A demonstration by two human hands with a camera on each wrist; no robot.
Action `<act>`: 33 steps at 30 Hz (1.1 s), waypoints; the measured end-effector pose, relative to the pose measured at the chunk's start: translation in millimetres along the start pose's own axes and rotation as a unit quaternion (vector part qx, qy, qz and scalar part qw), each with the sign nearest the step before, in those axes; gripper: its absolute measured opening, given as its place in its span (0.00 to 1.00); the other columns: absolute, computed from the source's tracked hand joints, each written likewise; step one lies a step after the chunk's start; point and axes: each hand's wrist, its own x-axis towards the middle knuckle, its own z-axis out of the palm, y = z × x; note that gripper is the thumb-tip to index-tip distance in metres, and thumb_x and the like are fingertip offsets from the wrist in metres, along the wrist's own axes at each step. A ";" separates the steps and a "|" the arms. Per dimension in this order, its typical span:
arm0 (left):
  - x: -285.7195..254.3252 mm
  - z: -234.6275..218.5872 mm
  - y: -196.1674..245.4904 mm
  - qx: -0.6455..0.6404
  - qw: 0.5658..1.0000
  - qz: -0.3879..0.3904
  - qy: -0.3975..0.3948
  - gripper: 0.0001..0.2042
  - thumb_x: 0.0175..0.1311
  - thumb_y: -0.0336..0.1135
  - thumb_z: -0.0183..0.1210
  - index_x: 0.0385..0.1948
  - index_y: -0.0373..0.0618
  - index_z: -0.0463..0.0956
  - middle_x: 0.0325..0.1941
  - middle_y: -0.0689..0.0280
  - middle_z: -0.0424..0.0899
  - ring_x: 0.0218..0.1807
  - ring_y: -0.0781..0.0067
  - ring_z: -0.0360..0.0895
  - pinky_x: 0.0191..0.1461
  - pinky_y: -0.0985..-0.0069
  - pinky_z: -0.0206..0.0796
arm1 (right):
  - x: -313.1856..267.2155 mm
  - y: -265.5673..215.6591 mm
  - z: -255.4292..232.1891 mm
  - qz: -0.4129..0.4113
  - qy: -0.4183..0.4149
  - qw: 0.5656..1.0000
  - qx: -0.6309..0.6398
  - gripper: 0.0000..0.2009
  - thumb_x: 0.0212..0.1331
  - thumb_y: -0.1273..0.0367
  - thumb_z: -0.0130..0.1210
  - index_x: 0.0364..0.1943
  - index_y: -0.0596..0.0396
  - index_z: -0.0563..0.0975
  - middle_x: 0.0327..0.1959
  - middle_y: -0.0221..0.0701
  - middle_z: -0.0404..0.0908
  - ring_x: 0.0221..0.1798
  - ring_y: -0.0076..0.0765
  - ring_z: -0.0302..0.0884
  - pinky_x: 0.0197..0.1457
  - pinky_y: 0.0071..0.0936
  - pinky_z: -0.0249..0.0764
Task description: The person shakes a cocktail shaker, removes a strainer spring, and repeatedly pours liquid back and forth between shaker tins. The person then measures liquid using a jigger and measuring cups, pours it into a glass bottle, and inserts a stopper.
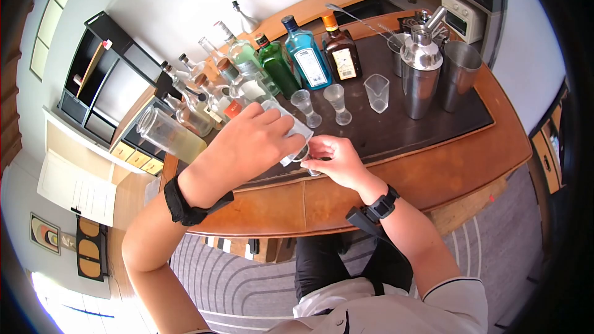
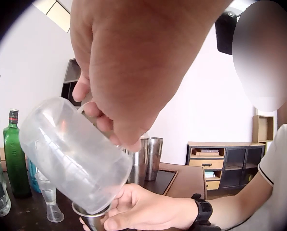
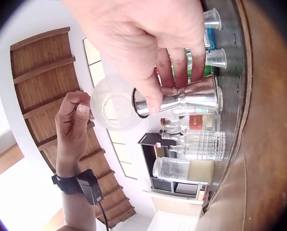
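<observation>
My left hand [image 1: 250, 142] grips a clear plastic jug [image 2: 76, 154] by its handle, tilted with its rim down at the mouth of a steel jigger [image 3: 182, 98]. The right hand [image 1: 339, 162] holds that jigger upright between thumb and fingers, low over the near part of the dark mat. In the right wrist view the jug [image 3: 117, 103] meets the jigger's opening. Whether liquid is flowing between them I cannot tell. Two clear small measuring glasses [image 1: 337, 105] and a clear angular cup [image 1: 377, 93] stand just beyond my hands.
Several bottles, among them a green one [image 1: 277, 68], a blue one [image 1: 307, 55] and a brown one [image 1: 342, 52], stand at the back left. A jar of cloudy liquid [image 1: 170, 136] is left of my left arm. A steel shaker [image 1: 421, 77] and a tin [image 1: 459, 77] stand right.
</observation>
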 end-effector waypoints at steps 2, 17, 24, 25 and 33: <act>-0.6 -1.0 1.4 0.006 1.000 -0.007 -0.014 0.05 0.56 0.31 0.59 0.33 0.53 0.75 0.32 0.69 0.73 0.40 0.71 0.75 0.49 0.72 0.64 | 0.5 2.2 0.2 -0.008 -0.003 1.000 -0.007 0.19 0.55 0.76 0.70 0.52 0.64 0.80 0.41 0.33 0.87 0.44 0.24 0.83 0.52 0.27 0.79; -74.3 47.2 -13.5 -0.325 0.886 -0.308 0.124 0.04 0.69 0.30 0.59 0.39 0.41 0.75 0.37 0.58 0.77 0.40 0.53 0.77 0.44 0.66 0.69 | 1.1 -3.7 -0.3 -0.014 0.046 0.999 0.017 0.20 0.57 0.78 0.68 0.55 0.65 0.79 0.44 0.34 0.87 0.48 0.27 0.84 0.55 0.26 0.80; -87.0 199.7 55.5 -0.647 0.489 -0.492 0.316 0.09 0.80 0.39 0.49 0.41 0.46 0.73 0.33 0.73 0.76 0.36 0.83 0.73 0.40 0.82 0.67 | 13.3 -10.1 -4.4 0.024 0.084 0.994 0.067 0.20 0.59 0.79 0.66 0.56 0.63 0.78 0.48 0.33 0.85 0.50 0.25 0.83 0.54 0.24 0.79; -83.6 204.6 57.4 -0.664 0.461 -0.497 0.315 0.09 0.80 0.41 0.48 0.41 0.48 0.72 0.35 0.73 0.76 0.38 0.82 0.74 0.43 0.80 0.68 | 16.4 -12.2 -4.4 0.037 0.095 0.993 0.066 0.19 0.59 0.79 0.66 0.56 0.63 0.78 0.48 0.33 0.85 0.50 0.25 0.83 0.54 0.23 0.79; -78.4 222.6 74.1 -0.699 0.410 -0.470 0.351 0.10 0.80 0.42 0.48 0.42 0.46 0.72 0.37 0.72 0.77 0.41 0.80 0.76 0.46 0.78 0.69 | 53.6 -21.1 19.0 0.070 0.152 0.985 0.048 0.17 0.62 0.72 0.66 0.53 0.61 0.79 0.46 0.31 0.85 0.44 0.21 0.81 0.44 0.21 0.76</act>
